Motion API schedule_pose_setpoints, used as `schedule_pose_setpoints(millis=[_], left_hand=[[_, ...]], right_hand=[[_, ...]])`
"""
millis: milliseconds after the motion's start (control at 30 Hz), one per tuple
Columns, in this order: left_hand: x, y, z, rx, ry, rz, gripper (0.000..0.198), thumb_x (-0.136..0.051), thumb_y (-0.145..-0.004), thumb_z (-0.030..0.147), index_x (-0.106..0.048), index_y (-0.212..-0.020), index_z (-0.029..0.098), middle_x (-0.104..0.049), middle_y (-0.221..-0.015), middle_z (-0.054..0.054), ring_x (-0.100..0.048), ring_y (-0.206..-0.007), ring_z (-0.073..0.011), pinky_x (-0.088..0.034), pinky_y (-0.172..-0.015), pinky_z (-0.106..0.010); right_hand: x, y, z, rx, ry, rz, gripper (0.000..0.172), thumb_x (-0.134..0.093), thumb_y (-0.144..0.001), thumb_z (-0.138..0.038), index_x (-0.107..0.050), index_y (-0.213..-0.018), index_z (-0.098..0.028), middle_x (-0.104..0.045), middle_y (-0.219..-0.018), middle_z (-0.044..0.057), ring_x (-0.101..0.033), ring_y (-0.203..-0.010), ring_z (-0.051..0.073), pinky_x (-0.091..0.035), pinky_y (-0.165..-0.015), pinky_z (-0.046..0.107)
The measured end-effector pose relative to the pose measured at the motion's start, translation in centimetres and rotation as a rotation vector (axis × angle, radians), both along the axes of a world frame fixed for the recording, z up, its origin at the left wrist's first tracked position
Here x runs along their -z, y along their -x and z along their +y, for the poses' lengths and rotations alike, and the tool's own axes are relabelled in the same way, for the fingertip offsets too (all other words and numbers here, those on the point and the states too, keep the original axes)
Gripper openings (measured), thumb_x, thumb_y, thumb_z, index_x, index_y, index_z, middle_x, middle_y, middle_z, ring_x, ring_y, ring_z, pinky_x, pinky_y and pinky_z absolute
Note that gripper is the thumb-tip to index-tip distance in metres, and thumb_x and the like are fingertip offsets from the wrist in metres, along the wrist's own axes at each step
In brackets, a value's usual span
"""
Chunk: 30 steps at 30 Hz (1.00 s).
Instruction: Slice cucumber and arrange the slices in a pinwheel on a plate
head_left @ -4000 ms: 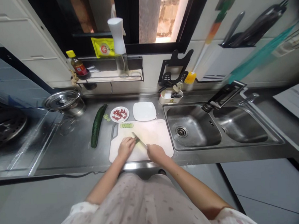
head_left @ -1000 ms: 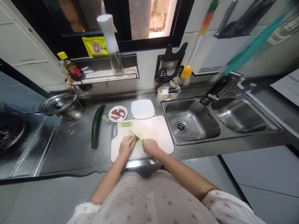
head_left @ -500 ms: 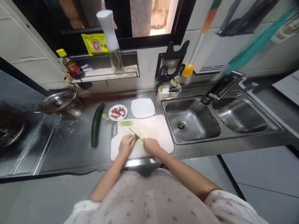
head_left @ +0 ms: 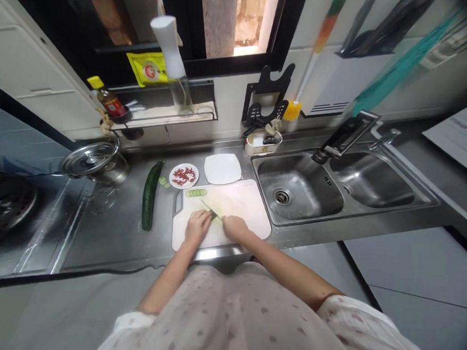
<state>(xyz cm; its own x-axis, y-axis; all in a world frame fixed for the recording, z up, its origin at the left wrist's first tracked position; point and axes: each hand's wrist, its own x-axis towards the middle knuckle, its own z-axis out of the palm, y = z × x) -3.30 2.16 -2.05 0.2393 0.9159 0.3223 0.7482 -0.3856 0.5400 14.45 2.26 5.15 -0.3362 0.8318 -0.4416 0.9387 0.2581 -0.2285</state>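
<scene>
Plate [head_left: 192,185] w/ red bits [head_left: 184,174]; R grip [head_left: 235,228]: knife [head_left: 208,205].

Both forearms reach away from the near side and converge. The left forearm [head_left: 164,281] slants toward far right, the right forearm [head_left: 292,277] toward far left, both bare below the elbow. The left hand [head_left: 198,228] is palm down, its fingers [head_left: 204,215] bent and drawn together. The right hand [head_left: 234,228], just beside it, is curled into a fist-like grip, its wrist [head_left: 251,240] roughly in line with the forearm.
</scene>
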Motion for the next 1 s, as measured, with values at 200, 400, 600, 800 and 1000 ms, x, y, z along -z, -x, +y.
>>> schedule_pose_setpoints(millis=[200, 400, 600, 800, 1000], left_hand=[[-0.1, 0.0, 0.0, 0.000, 0.005, -0.009, 0.023, -0.051, -0.093, 0.029, -0.069, -0.105, 0.022, -0.068, -0.101, -0.006, -0.058, -0.095, -0.0196, -0.048, -0.085, -0.034], [-0.2, 0.0, 0.0, 0.002, 0.000, -0.008, 0.023, -0.051, -0.093, 0.029, -0.069, -0.104, 0.022, -0.068, -0.099, -0.006, -0.058, -0.093, -0.0196, -0.048, -0.084, -0.034], [-0.2, 0.0, 0.0, 0.011, -0.006, -0.003, 0.024, -0.049, -0.094, 0.029, -0.069, -0.106, 0.022, -0.068, -0.099, -0.006, -0.059, -0.094, -0.0194, -0.048, -0.085, -0.034], [0.0, 0.1, 0.0, 0.009, -0.018, 0.000, 0.024, -0.050, -0.094, 0.030, -0.069, -0.107, 0.022, -0.068, -0.100, -0.007, -0.058, -0.093, -0.0194, -0.048, -0.084, -0.034], [0.1, 0.1, 0.0, 0.004, -0.011, 0.002, 0.024, -0.050, -0.094, 0.030, -0.069, -0.106, 0.022, -0.068, -0.099, -0.007, -0.058, -0.093, -0.0196, -0.048, -0.085, -0.034]], right_hand=[[0.3, 0.0, 0.0, -0.021, -0.014, 0.006, 0.030, -0.038, -0.088, -0.010, -0.062, -0.106, -0.013, -0.069, -0.096, 0.014, -0.066, -0.094, 0.022, -0.048, -0.077, 0.029], [0.8, 0.3, 0.3, -0.005, -0.016, 0.028, 0.031, -0.038, -0.089, -0.010, -0.061, -0.109, -0.013, -0.069, -0.098, 0.014, -0.066, -0.096, 0.022, -0.048, -0.078, 0.030], [0.7, 0.7, 0.7, 0.018, -0.021, 0.041, 0.031, -0.037, -0.089, -0.010, -0.062, -0.108, -0.012, -0.069, -0.102, 0.015, -0.065, -0.099, 0.022, -0.047, -0.079, 0.028], [0.0, 0.1, -0.6, 0.051, -0.005, 0.011, 0.030, -0.039, -0.088, -0.009, -0.062, -0.107, -0.014, -0.069, -0.098, 0.014, -0.066, -0.096, 0.022, -0.048, -0.077, 0.029], [-0.1, -1.8, -3.0, 0.064, 0.032, -0.033, 0.025, -0.043, -0.088, -0.011, -0.061, -0.105, -0.013, -0.069, -0.096, 0.015, -0.066, -0.094, 0.022, -0.047, -0.075, 0.029]])
